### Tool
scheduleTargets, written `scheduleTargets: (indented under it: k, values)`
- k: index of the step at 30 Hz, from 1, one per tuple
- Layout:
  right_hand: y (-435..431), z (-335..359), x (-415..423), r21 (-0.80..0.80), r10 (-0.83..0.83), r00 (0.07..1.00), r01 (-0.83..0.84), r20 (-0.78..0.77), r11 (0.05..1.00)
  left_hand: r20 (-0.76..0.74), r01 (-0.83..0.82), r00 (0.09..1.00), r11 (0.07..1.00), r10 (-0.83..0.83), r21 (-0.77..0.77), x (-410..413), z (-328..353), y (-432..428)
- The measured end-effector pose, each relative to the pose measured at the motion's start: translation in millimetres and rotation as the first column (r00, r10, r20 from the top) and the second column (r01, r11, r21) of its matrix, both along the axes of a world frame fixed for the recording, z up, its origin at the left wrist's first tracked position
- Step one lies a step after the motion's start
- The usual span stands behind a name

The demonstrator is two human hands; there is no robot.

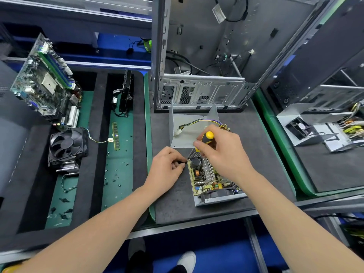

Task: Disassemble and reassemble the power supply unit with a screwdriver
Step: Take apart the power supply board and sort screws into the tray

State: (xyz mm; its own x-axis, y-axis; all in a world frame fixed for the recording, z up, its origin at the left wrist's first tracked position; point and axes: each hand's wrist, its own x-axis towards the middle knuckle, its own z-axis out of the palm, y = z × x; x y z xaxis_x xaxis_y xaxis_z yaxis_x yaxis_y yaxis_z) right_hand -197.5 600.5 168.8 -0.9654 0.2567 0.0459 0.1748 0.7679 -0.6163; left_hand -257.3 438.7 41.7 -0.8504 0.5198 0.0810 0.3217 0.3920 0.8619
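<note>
Screwdriver [207,138]: yellow and black handle. Mat [256,154]: dark grey, green edge. Cover [185,134]: plain grey metal. Cooling fan [67,145]: black. RAM stick [115,135]: green.

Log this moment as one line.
power supply unit: open | right hand: grips screwdriver over it | left hand: pinches small dark part at its edge | cover: off, behind
</note>
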Motion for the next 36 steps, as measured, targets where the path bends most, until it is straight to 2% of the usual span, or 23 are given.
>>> scheduleTargets:
  k: [19,24,28,32,36]
  values:
    - [-0.9,-9.2,-4.9,0.082,0.061,0.998,-0.063,0.025,0.995,-0.013,0.021,1.0,1.0,-0.021,0.019,-0.8,-1.8,-2.5]
    - [1.4,-2.9,-12.9,0.138,0.184,0.976,-0.199,0.119,0.97,-0.017,0.036,0.999,0.999,-0.035,0.009,-1.4,-1.6,-2.5]
    - [1.9,3.7,-20.6,0.334,0.242,0.96,-0.275,0.137,0.901,0.009,0.02,1.0,1.0,-0.02,0.006,-1.9,-0.4,0.0]
    - [-5.8,4.7,-28.2,0.498,0.133,0.969,-0.223,0.209,0.838,0.059,-0.055,0.997,0.998,0.053,0.029,-3.5,1.9,5.0]
    - [-18.6,9.9,-30.7,0.673,0.012,0.981,-0.141,0.193,0.726,0.04,-0.039,0.998,0.999,0.039,-0.001,-6.7,3.1,10.8]
